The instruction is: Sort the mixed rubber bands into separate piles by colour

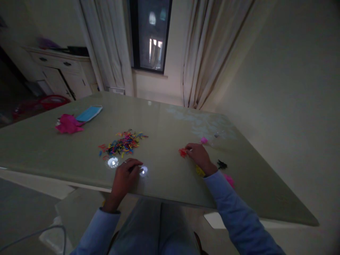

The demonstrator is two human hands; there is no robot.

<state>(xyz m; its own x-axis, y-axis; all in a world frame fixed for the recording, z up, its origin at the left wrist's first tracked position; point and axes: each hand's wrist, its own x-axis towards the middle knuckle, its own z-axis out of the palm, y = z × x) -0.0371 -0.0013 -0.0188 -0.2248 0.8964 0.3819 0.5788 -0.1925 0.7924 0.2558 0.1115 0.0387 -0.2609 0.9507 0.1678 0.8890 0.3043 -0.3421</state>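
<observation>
Sleeve [236,207] overlaps pink pile [229,180]; pinch unclear: left fingers [132,163], right fingers [190,146] at red pile [182,152].

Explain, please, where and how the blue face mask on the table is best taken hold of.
Probably by its right end, pinched between thumb and finger, coming from the right: the blue face mask lies flat, a pale loop shows at that end, and the crumpled pink thing crowds the left end.

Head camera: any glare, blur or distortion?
Head view: dim overall, two strong glare spots on the table flanking the left hand; same head view: multicoloured pile soft, pieces hard to separate; curtains splay outward toward the top, likely wide-angle distortion.
</observation>
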